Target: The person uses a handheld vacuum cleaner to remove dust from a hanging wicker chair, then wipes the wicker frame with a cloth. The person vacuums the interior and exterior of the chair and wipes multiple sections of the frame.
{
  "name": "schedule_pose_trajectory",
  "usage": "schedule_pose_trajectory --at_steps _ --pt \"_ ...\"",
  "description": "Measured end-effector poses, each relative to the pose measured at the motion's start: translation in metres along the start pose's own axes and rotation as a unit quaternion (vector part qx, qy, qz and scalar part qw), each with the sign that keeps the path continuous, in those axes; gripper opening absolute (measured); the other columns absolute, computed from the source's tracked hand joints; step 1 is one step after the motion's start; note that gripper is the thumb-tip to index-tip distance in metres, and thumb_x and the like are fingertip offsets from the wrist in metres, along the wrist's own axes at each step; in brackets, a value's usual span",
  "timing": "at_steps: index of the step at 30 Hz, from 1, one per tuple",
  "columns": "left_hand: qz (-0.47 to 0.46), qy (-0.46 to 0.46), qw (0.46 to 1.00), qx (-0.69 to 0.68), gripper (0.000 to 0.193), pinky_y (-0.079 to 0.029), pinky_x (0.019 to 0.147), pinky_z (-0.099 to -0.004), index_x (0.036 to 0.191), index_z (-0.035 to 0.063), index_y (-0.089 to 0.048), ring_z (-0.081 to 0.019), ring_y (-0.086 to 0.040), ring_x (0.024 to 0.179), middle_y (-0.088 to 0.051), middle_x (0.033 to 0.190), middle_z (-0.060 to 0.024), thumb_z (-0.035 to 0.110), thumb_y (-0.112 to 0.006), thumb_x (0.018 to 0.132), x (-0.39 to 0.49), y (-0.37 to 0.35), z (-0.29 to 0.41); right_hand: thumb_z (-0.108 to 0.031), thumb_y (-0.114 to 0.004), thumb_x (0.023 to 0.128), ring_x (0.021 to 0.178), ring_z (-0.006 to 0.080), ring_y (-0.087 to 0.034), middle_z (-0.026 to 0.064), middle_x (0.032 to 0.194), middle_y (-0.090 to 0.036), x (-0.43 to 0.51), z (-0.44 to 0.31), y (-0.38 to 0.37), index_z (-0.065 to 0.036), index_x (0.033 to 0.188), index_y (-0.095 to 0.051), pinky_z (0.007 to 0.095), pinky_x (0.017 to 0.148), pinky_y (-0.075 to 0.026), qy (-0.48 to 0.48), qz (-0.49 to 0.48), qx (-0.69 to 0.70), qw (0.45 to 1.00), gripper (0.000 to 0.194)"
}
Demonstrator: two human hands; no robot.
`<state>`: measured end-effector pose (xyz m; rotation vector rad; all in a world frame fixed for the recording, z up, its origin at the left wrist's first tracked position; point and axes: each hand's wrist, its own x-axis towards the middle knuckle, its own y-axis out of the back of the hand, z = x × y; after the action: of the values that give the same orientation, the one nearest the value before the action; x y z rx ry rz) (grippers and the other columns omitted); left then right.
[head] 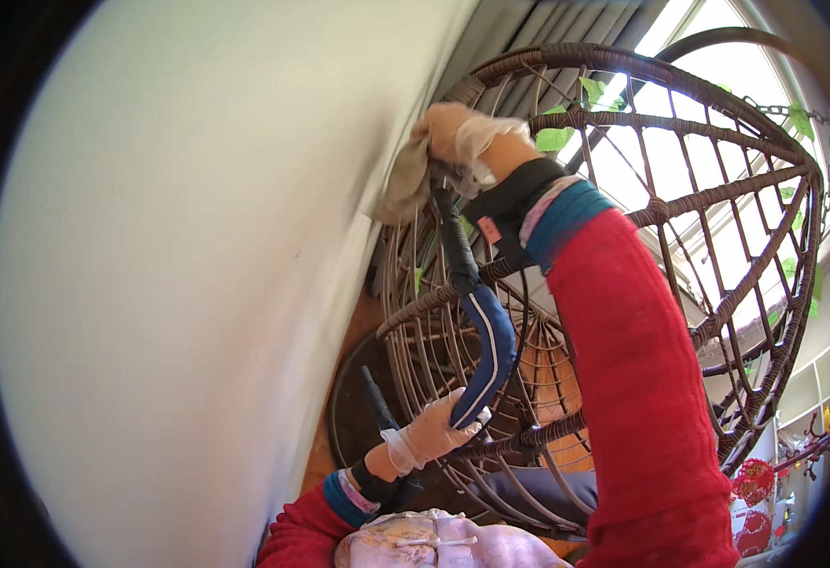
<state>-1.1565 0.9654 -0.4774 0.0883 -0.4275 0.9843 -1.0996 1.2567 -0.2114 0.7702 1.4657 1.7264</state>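
My left hand [433, 429], in a clear thin glove, grips the lower end of a curved blue padded handle [494, 348] with a white stripe. The handle's black upper grip [452, 241] rises towards my right hand [450, 135]. That hand, gloved too, is raised beside the white wall and clutches a grey-brown cloth [402, 181]. The cloth hangs down close to the wall; whether it touches the wall or the grip's top I cannot tell. Behind both hands stands a brown woven hanging chair frame [660, 209].
A white wall [174, 248] fills the left side. Grey curtains [521, 32] and a bright window [727, 64] lie behind the chair. A metal chain [828, 170] and green leaves [555, 135] hang there. Below are a dark round base [358, 405], wooden floor [365, 319] and, at right, red ornaments [752, 483].
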Motion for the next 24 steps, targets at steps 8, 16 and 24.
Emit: schedule_pose_trajectory --at_steps 8,16,24 --pt "-0.030 0.071 0.994 -0.076 0.029 -0.048 0.074 -0.0301 0.110 0.0036 -0.055 -0.0177 -0.059 0.079 -0.060 0.089 -0.0068 0.008 -0.067 0.084 -0.002 -0.004 -0.002 0.003 -0.057 0.068 0.092 0.0330 -0.066 0.0161 0.098 -0.069 -0.073 0.002 0.046 -0.012 0.105 -0.070 0.0369 0.081 -0.053 -0.033 -0.003 -0.128 0.991 0.042" --pt "-0.037 0.037 0.994 -0.093 0.024 -0.048 0.079 -0.0269 0.106 0.0040 -0.054 -0.0135 -0.059 0.083 -0.061 0.091 -0.0029 0.002 -0.064 0.084 -0.004 -0.004 0.001 -0.004 -0.060 0.069 0.090 0.0304 -0.065 0.0114 0.085 -0.068 -0.098 0.005 -0.017 -0.015 0.097 -0.071 0.0367 0.076 -0.050 -0.027 -0.219 -0.119 0.968 0.032" --pt "-0.032 0.022 0.994 -0.104 0.023 -0.047 0.075 -0.0246 0.105 0.0050 -0.053 -0.0092 -0.055 0.079 -0.058 0.090 -0.0006 0.003 -0.064 0.084 -0.019 -0.018 0.004 -0.005 -0.056 0.071 0.083 0.0336 -0.065 0.0176 0.089 -0.069 -0.141 -0.020 0.027 -0.009 0.106 -0.069 0.0385 0.073 -0.052 -0.033 -0.007 -0.099 0.995 0.037"
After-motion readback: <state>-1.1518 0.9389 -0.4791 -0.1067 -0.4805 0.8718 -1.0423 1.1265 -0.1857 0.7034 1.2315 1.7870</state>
